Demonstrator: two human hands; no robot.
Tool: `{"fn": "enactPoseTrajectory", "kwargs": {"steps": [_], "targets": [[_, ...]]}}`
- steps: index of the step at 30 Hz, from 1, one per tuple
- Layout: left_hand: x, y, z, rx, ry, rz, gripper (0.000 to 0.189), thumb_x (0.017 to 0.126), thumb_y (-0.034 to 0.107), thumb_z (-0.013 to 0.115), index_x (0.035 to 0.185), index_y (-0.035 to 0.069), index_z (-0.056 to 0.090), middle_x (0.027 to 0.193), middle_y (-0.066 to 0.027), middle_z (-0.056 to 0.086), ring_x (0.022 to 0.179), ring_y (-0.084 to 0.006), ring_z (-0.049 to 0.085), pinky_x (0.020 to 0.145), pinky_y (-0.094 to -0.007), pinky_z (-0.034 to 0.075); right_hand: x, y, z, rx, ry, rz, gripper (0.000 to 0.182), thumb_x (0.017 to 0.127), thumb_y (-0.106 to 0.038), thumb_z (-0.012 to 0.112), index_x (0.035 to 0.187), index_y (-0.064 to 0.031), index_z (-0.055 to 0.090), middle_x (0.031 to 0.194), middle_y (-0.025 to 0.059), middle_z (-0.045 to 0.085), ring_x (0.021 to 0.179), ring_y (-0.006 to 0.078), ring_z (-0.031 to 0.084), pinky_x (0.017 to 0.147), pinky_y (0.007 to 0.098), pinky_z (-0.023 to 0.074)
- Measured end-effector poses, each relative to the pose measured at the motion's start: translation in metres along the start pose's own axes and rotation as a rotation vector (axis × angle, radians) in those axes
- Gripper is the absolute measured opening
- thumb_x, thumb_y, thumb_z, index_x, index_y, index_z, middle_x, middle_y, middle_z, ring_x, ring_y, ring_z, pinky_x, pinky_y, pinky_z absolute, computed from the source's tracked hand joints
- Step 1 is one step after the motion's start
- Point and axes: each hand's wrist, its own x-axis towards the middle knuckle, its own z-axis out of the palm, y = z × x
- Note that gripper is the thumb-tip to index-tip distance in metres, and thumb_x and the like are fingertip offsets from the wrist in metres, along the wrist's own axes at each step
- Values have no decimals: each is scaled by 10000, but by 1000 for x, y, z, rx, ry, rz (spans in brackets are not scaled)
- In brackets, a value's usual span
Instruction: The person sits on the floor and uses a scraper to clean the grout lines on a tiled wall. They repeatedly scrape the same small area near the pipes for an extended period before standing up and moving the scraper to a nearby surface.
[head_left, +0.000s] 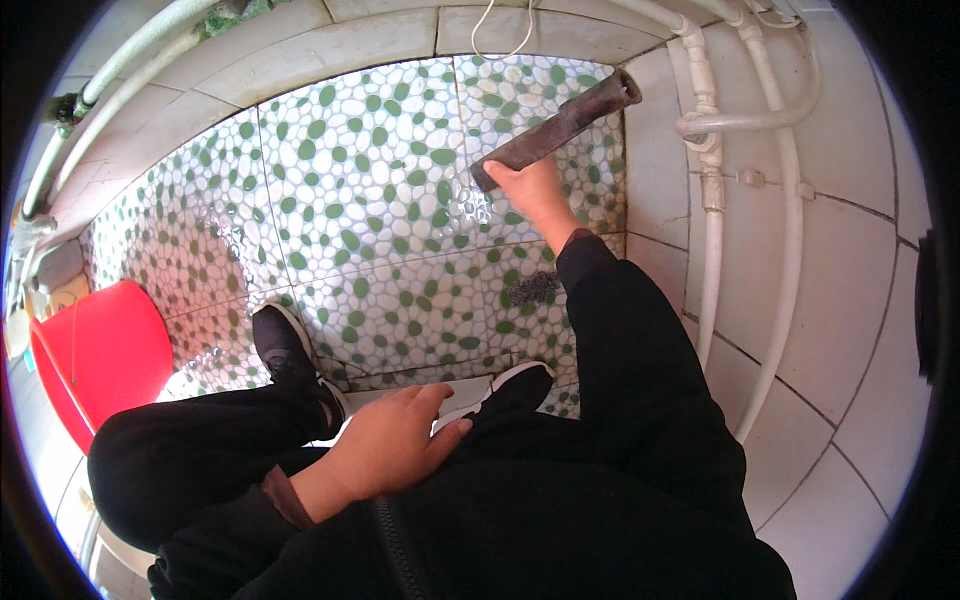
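Observation:
My right hand (534, 189) grips the near end of a dark brown tube-shaped object (559, 131), with the thumb over its top. The object slants up and right over the wet, pebble-patterned tile floor (375, 217), its far end towards the wall corner. Whether it touches the floor I cannot tell. Below my right wrist, beside the black sleeve, lies a dark scouring pad of wire-like mesh (534, 288). My left hand (390, 442) is near my lap with nothing in it, thumb apart from the bent fingers.
A red plastic bucket (112, 352) stands at the left. White pipes (712, 247) and a flexible hose (750, 120) run along the right tiled wall (832, 300). More pipes (112, 82) cross the upper left. A thin white cord (504, 56) loops down at the top. My black shoes (281, 341) are below.

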Motion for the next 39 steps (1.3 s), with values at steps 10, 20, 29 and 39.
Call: {"fn": "enactPoseTrajectory", "kwargs": {"steps": [10, 20, 29, 39], "targets": [[-1, -1, 4, 16, 56, 13, 406, 889, 327, 560, 1139, 7, 534, 933, -171, 633, 848, -334, 621, 733, -398, 493, 3, -5, -7, -7, 1, 60, 221, 739, -197, 701, 803, 10, 656, 742, 137, 668, 696, 259, 652, 630, 349, 484], [-2, -1, 3, 12, 35, -18, 403, 886, 325, 561, 1130, 6, 538, 939, -174, 637, 858, -337, 623, 741, -399, 494, 0, -16, -8, -29, -42, 81, 217, 745, -194, 697, 808, 9, 652, 764, 129, 672, 713, 269, 654, 653, 346, 489], [-2, -1, 3, 29, 45, -11, 404, 887, 325, 561, 1137, 8, 534, 931, -164, 640, 855, -329, 625, 739, -396, 495, -2, -4, -8, -38, -60, 50, 232, 731, -203, 708, 829, 3, 661, 783, 128, 678, 746, 265, 661, 669, 352, 493], [-2, -1, 2, 33, 36, -6, 402, 894, 326, 554, 1145, 14, 532, 948, -169, 635, 855, -326, 622, 736, -392, 496, 17, 5, -8, -1, -33, 60, 258, 747, -231, 699, 827, 10, 657, 780, 125, 679, 713, 262, 655, 639, 345, 490]]}}
